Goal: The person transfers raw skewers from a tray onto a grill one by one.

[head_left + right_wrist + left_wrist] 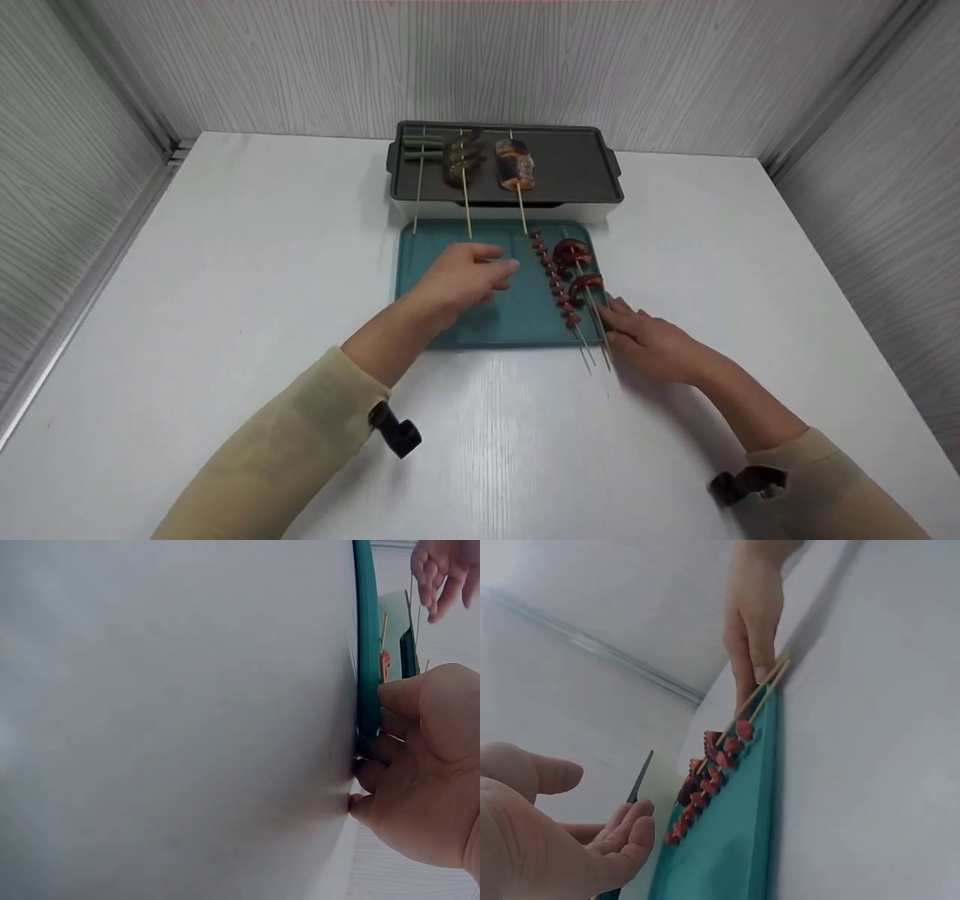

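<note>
My left hand [463, 276] hovers over the teal tray [510, 319], fingers loosely bent and thumb apart, with nothing between them; in the left wrist view its palm shows bare. At the tray's near right corner, my right hand [660, 346] grips the edge. Its thumb [399, 696] lies at the rim while the other fingers curl below it. On the tray's right side lie a skewer of small red pieces [553, 279] and a skewer of reddish, tentacle-like pieces [586, 283]. Their bare stick ends jut past the near rim, beside the right hand.
Behind the tray stands a dark griddle [574, 169] on a white base. Across it lie a skewer of green stalks [422, 156], one of brown slices [459, 161] and one of browned chunks [514, 165], sticks overhanging the tray. Pale walls [495, 67] enclose the white table [262, 300].
</note>
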Motion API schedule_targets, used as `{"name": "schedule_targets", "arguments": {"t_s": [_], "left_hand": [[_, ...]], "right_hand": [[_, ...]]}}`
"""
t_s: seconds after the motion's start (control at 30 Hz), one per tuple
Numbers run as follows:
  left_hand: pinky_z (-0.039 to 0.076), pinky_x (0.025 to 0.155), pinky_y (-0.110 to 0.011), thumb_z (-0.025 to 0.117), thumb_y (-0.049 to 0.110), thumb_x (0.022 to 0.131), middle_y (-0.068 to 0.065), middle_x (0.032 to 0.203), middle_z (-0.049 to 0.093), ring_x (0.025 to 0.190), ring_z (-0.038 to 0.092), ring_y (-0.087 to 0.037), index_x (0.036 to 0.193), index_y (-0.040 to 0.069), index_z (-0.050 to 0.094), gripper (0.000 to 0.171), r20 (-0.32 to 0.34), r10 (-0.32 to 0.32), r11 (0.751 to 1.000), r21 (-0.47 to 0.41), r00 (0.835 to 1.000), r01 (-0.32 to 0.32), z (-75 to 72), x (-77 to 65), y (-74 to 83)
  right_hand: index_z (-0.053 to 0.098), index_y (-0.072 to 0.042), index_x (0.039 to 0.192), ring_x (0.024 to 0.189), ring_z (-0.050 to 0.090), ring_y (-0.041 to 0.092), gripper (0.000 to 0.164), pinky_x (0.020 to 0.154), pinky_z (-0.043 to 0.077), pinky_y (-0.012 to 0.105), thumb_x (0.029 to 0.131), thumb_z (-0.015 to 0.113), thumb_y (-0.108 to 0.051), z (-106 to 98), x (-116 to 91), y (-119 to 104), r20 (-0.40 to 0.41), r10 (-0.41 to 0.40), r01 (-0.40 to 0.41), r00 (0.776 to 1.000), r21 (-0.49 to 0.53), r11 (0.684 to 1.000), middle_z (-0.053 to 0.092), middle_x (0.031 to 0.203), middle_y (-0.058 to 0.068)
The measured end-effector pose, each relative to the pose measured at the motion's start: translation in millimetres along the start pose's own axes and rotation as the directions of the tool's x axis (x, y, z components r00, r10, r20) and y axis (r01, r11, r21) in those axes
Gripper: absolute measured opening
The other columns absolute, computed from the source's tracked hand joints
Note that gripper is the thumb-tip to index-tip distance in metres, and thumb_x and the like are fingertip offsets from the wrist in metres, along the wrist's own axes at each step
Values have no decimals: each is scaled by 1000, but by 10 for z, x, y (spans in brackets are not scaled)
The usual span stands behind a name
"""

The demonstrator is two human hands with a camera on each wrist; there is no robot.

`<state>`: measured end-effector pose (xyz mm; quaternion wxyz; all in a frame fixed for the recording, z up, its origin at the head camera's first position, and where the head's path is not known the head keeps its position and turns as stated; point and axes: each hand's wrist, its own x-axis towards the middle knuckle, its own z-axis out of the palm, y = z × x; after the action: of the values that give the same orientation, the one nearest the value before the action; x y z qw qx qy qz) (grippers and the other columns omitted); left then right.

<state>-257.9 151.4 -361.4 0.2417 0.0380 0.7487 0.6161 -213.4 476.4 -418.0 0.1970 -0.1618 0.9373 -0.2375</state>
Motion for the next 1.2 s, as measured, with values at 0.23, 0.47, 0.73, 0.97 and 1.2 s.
{"name": "schedule_targets", "arguments": {"t_s": [0.23, 0.47, 0.73, 0.97, 1.2], "left_hand": [[47, 112, -50, 68, 33, 106, -18, 147, 62, 137, 58, -32, 156, 0, 50, 63, -54, 308, 849, 466, 950, -249, -323, -407, -334], [45, 112, -58, 73, 44, 101, -27, 154, 51, 138, 54, -43, 157, -3, 48, 77, -60, 406, 629, 742, 912, -232, -539, -522, -639], [38, 117, -62, 64, 66, 98, -35, 163, 34, 148, 40, -52, 164, 4, 40, 93, -7, 294, 424, 897, 956, -124, -636, -472, -845], [28, 122, -65, 52, 80, 95, -36, 169, 19, 155, 23, -54, 168, 10, 30, 104, 0, 196, 376, 923, 981, -75, -674, -366, -967], [26, 123, -65, 46, 85, 94, -36, 169, 18, 156, 21, -53, 169, 11, 29, 107, 11, 144, 343, 938, 990, -60, -698, -310, -952]], "right_hand": [[30, -7, 167, 161, 13, 39, 58, 127, 15, 61, 116, 42, -32, -9, 9, -6, 9, -2, 2, 1000, 0, 1000, 18, 174, 19], [31, -4, 166, 161, 15, 40, 57, 127, 15, 62, 116, 42, -29, -4, 11, 6, 5, -32, 32, 999, -6, 999, 20, 173, 20], [31, -5, 166, 161, 14, 39, 57, 127, 16, 62, 116, 41, -29, -27, 6, -2, 13, -32, 32, 999, -15, 999, 20, 173, 20], [29, -7, 167, 161, 13, 40, 58, 127, 15, 62, 116, 41, -32, -30, 4, 1, 32, -9, 9, 999, -11, 1000, 18, 174, 19], [28, -9, 168, 162, 11, 36, 58, 128, 14, 60, 116, 42, -33, -24, 15, 14, 35, -7, 7, 999, 0, 1000, 17, 175, 15]]}}
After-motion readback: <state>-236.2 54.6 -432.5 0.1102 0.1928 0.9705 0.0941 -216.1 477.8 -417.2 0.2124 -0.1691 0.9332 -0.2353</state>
